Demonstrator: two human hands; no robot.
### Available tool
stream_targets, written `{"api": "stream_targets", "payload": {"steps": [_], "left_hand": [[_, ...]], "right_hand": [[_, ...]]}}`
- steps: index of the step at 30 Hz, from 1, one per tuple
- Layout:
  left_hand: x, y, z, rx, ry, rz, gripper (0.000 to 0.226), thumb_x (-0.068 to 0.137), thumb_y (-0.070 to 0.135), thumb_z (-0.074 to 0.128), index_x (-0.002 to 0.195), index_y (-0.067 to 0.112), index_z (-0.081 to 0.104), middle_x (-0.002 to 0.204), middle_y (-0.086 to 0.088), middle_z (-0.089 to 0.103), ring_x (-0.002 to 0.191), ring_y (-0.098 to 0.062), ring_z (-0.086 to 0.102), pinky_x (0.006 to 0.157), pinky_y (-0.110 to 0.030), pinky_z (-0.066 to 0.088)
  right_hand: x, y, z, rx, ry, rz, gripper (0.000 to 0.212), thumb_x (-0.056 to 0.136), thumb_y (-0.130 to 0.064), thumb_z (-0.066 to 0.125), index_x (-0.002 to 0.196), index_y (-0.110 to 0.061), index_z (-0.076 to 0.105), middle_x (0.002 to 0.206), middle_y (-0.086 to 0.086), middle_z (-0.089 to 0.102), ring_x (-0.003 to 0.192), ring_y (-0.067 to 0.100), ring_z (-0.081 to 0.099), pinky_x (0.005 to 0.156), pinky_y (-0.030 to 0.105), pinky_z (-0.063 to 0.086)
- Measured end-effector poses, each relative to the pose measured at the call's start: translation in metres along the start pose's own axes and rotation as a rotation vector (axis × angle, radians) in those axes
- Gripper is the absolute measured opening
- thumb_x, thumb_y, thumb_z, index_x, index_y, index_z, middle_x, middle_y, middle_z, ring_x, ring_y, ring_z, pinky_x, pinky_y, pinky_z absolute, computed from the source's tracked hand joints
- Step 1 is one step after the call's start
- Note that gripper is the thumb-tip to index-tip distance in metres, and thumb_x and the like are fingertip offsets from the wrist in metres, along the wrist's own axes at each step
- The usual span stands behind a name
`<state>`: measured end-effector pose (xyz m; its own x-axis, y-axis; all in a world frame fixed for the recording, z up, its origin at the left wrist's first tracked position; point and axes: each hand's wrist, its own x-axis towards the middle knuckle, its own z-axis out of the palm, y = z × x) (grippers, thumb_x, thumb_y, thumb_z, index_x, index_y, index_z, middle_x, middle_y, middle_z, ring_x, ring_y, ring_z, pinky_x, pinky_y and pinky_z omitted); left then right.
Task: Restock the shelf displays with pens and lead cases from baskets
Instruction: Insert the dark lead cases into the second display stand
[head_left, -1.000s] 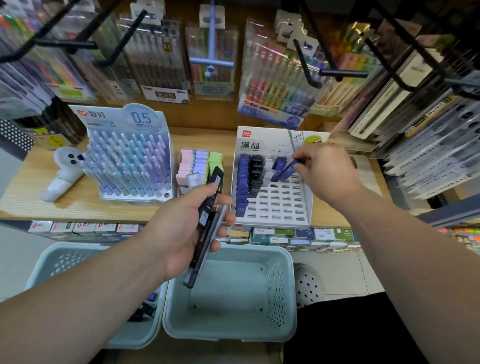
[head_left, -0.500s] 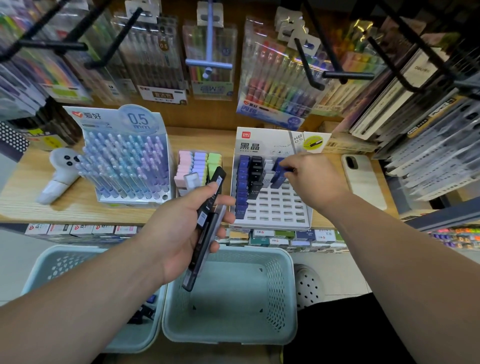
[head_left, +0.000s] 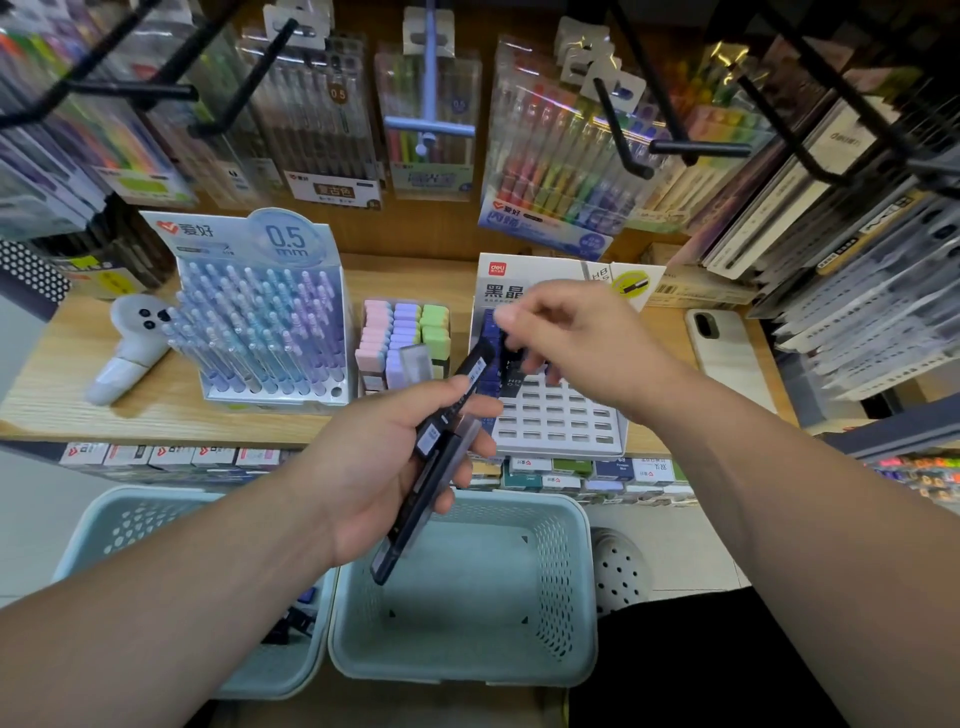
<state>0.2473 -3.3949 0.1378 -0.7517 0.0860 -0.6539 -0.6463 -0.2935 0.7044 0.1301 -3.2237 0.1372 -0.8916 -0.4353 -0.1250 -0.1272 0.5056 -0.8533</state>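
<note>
Lead cases (head_left: 432, 441) gripped in my left hand (head_left: 374, 467).
My right hand (head_left: 576, 343) hovered over the display (head_left: 561, 423), thumb and fingers apart.

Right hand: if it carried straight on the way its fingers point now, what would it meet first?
Probably the top end of the dark slim lead cases gripped in the left hand; the right hand points left at them, though blur leaves depth unclear.

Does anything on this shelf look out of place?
A white phone lies flat on the shelf right of the lead case display, and a white handheld gadget lies on its side left of the pen display; neither looks like stock.
</note>
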Motion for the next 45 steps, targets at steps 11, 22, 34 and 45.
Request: {"api": "stream_targets", "payload": {"steps": [11,22,34,45], "left_hand": [[-0.002,-0.006,-0.002,-0.006,0.046,0.099,0.039,0.073,0.033,0.075,0.102,0.007,0.072,0.072,-0.006,0.063,0.055,-0.016,0.052,0.045,-0.026,0.038],[0.005,-0.008,0.001,0.076,0.135,0.108,0.012,0.091,0.024,0.071,0.094,0.014,0.064,0.070,-0.006,0.064,0.053,-0.016,0.052,0.045,-0.026,0.039],[0.011,-0.007,-0.001,-0.142,0.093,-0.032,0.023,0.094,-0.001,0.060,0.116,0.000,0.066,0.076,-0.011,0.064,0.060,-0.016,0.057,0.052,-0.026,0.050],[0.008,-0.005,-0.006,-0.150,0.234,0.029,0.019,0.096,0.023,0.066,0.109,0.009,0.070,0.068,-0.004,0.069,0.048,-0.013,0.055,0.039,-0.023,0.044]], "right_hand": [[-0.015,-0.003,-0.020,0.506,-0.280,0.245,0.027,0.081,0.009,0.071,0.106,-0.002,0.066,0.073,0.007,0.070,0.063,0.017,0.071,0.060,0.025,0.061],[-0.031,-0.009,0.010,-0.161,-0.569,-0.004,0.085,0.080,-0.003,0.081,0.145,-0.038,0.038,0.093,0.009,0.071,0.068,0.025,0.074,0.067,0.037,0.061],[0.002,0.030,-0.016,-0.362,0.059,0.050,0.016,0.098,-0.017,0.063,0.109,-0.016,0.074,0.088,0.000,0.073,0.074,0.014,0.070,0.072,0.033,0.058],[0.004,0.050,0.009,-0.616,0.019,-0.061,0.013,0.089,-0.021,0.074,0.100,-0.020,0.068,0.090,0.002,0.071,0.087,0.024,0.065,0.077,0.036,0.054]]}}
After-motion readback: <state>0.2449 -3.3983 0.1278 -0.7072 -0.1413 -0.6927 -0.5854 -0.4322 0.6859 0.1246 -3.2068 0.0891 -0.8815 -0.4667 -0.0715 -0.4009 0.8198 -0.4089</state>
